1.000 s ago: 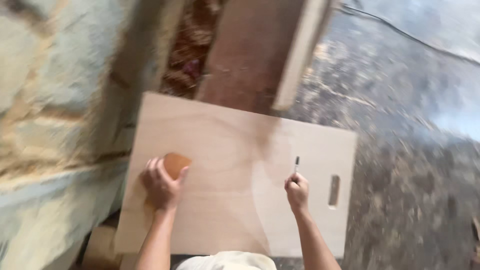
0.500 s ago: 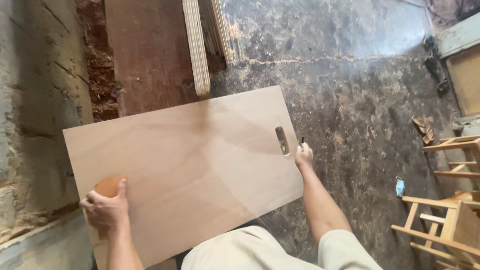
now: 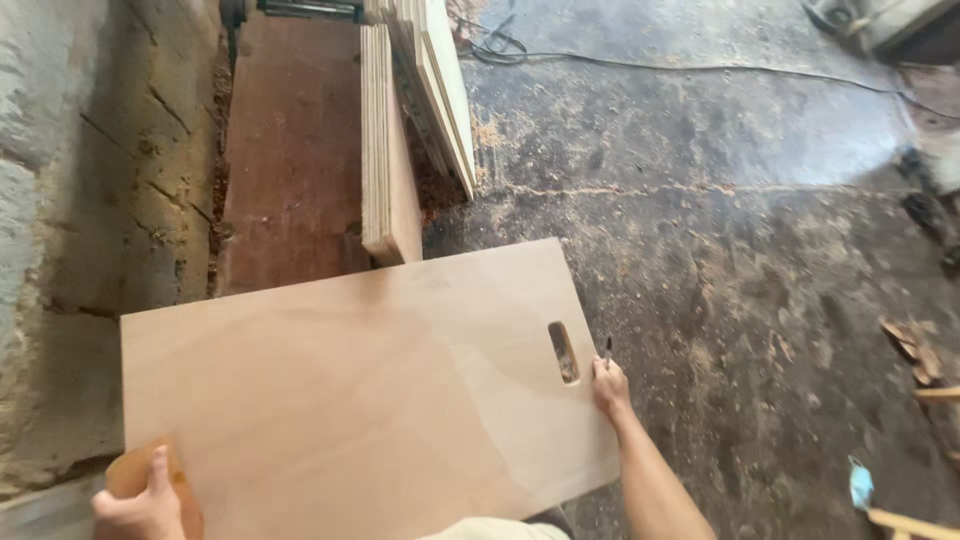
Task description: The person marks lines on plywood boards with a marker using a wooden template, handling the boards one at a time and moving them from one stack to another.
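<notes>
Since half a second ago the pale rectangular plywood panel with a slot cut near one end (image 3: pixel 350 400) has swung, so its slotted end now points further toward my right, and more dusty concrete floor (image 3: pixel 720 230) shows past it. My right hand (image 3: pixel 608 385) sits at the panel's right edge, its grip closed around a thin dark pencil (image 3: pixel 606 350) that sticks up just beside the slot. My left hand (image 3: pixel 140 505) is at the panel's near left corner, grip clamped on a rounded orange-brown sanding pad (image 3: pixel 125 470) pressed to the wood. No labels show on anything I can see. Beyond the far edge from my grips, a stack of light plywood boards (image 3: pixel 400 150) stands on edge beside a dark reddish-brown sheet (image 3: pixel 290 150). Right of my right grip, a small blue face mask (image 3: pixel 860 483) lies on the floor.
</notes>
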